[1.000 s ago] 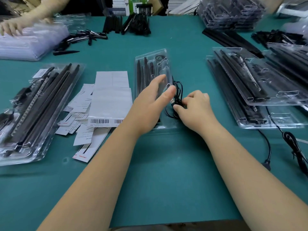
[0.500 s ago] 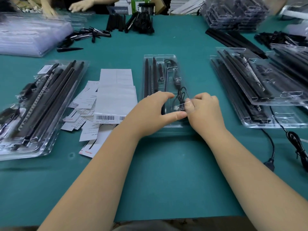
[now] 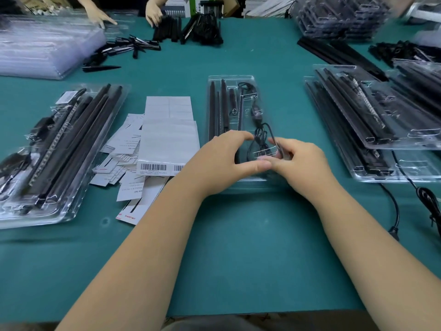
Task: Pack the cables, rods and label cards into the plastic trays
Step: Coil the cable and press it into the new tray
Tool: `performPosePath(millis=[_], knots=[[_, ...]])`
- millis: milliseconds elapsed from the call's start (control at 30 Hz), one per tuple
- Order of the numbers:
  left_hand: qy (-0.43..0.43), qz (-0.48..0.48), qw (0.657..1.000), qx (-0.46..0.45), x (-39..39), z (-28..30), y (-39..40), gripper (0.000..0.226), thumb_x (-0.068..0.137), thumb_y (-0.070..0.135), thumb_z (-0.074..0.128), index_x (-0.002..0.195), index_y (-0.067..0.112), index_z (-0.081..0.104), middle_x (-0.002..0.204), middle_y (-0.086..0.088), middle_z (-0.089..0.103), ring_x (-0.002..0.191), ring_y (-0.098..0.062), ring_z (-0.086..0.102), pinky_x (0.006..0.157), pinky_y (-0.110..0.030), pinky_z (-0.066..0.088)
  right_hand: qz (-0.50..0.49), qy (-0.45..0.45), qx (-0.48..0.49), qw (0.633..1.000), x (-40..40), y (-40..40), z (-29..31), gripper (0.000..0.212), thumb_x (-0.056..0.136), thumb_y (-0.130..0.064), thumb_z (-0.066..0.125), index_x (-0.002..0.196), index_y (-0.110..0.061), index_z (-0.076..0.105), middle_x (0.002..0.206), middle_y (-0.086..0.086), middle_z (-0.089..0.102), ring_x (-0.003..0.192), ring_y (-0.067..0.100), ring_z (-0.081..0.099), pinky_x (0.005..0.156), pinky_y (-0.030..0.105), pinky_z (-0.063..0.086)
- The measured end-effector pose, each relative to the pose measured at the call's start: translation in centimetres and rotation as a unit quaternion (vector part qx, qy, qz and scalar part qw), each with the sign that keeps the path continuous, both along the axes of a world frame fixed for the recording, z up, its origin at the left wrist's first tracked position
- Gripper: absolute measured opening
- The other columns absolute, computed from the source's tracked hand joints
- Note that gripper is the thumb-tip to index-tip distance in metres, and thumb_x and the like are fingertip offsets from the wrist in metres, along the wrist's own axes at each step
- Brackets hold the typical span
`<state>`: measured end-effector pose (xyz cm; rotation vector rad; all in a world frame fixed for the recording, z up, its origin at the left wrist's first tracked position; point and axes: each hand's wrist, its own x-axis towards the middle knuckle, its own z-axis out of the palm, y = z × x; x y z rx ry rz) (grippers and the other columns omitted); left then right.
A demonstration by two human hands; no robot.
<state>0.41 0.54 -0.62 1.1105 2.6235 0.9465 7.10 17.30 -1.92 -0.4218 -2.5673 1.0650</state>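
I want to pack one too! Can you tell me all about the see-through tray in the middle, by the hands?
The clear plastic tray is long, shiny and moulded with grooves. It lies flat on the green table, pointing away from the person. Thin black rods lie along its left side, and a black cable runs down its right side and coils at the near end. The left hand and right hand rest over that end, fingers at the coil.
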Motion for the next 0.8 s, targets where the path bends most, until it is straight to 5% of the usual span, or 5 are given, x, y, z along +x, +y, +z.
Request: performPosePath(millis=[200, 367, 667, 800], knots=[[0.009, -0.031, 0.998, -0.045, 0.2, -0.3, 0.5, 0.064, 0.091, 0.060, 0.041, 0.148, 0.034, 0.028, 0.145, 0.005, 0.035, 0.135, -0.018, 0.030, 0.112, -0.040, 0.029, 0.083, -0.067, -0.340, 0.934, 0.8, 3.4, 1.5, 0.033, 0.073, -0.009, 0.074, 0.105, -0.014, 0.068, 0.068, -0.007, 0.070, 0.054, 0.006, 0.060, 0.052, 0.018, 0.051], [0.010, -0.027, 0.999, -0.045, 0.1, -0.3, 0.4, 0.062, 0.091, 0.061, 0.040, 0.147, 0.037, 0.030, 0.145, 0.003, 0.034, 0.135, -0.018, 0.029, 0.111, -0.042, 0.030, 0.023, -0.042, -0.240, 0.969, 0.1, 2.7, 0.6, 0.009, 0.077, -0.018, 0.076, 0.072, -0.024, 0.072, 0.054, -0.013, 0.060, 0.045, 0.001, 0.045, 0.042, 0.015, 0.042], [0.088, -0.028, 0.992, -0.085, 0.1, -0.8, 0.4, 0.067, 0.088, 0.066, 0.039, 0.147, 0.036, 0.032, 0.148, -0.002, 0.033, 0.137, -0.018, 0.028, 0.114, -0.039, 0.024, -0.002, -0.031, -0.147, 0.989, -0.4, 2.2, 0.1, 0.025, 0.073, -0.024, 0.081, 0.093, -0.022, 0.066, 0.066, -0.006, 0.049, 0.037, 0.001, 0.039, 0.038, 0.013, 0.031], [0.152, -0.037, 0.973, -0.168, 0.2, -1.4, 0.7, 0.081, 0.077, 0.082, 0.023, 0.148, 0.047, 0.010, 0.161, 0.011, 0.003, 0.144, -0.020, 0.011, 0.115, -0.040, 0.010, -0.011, -0.038, -0.066, 0.997, -0.5, 2.0, 0.3, 0.020, 0.074, -0.026, 0.080, 0.083, -0.027, 0.062, 0.066, -0.007, 0.049, 0.050, 0.008, 0.043, 0.041, 0.011, 0.030]])
